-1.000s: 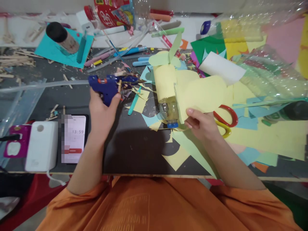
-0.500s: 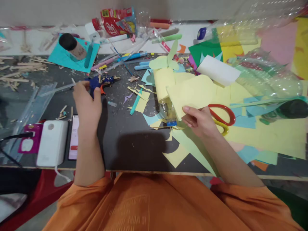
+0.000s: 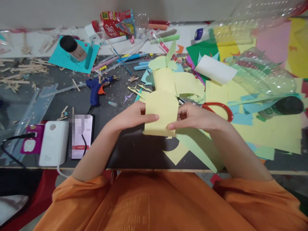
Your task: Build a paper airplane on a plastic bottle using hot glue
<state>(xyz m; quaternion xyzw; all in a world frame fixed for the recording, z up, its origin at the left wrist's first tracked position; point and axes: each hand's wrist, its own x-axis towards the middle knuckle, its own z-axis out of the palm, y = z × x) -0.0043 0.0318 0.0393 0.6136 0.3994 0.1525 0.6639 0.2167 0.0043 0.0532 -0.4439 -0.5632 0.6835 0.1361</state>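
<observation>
Both my hands press a pale yellow paper flap (image 3: pixel 160 110) against the bottle-shaped craft wrapped in yellow paper (image 3: pixel 166 80). My left hand (image 3: pixel 134 116) holds the flap's left edge, its thumb lying across the paper. My right hand (image 3: pixel 190 116) pinches the right edge. The bottle beneath the flap is hidden. A light green paper propeller (image 3: pixel 166 61) sits at the craft's far end. The blue glue gun (image 3: pixel 96 88) lies on the dark table (image 3: pixel 134 150) to the left, apart from my hands.
Red-and-yellow-handled scissors (image 3: pixel 216 107) lie just right of my right hand. A phone (image 3: pixel 81 134), a white power bank (image 3: pixel 53 142) and a purple socket (image 3: pixel 29 143) sit front left. Coloured paper sheets (image 3: pixel 264 128), clear plastic bottles (image 3: pixel 262 75), pens and wood sticks litter the rest.
My left hand let go of the glue gun, left it on the table and came right to the yellow flap. My right hand shifted left; both now hold the flap over the bottle.
</observation>
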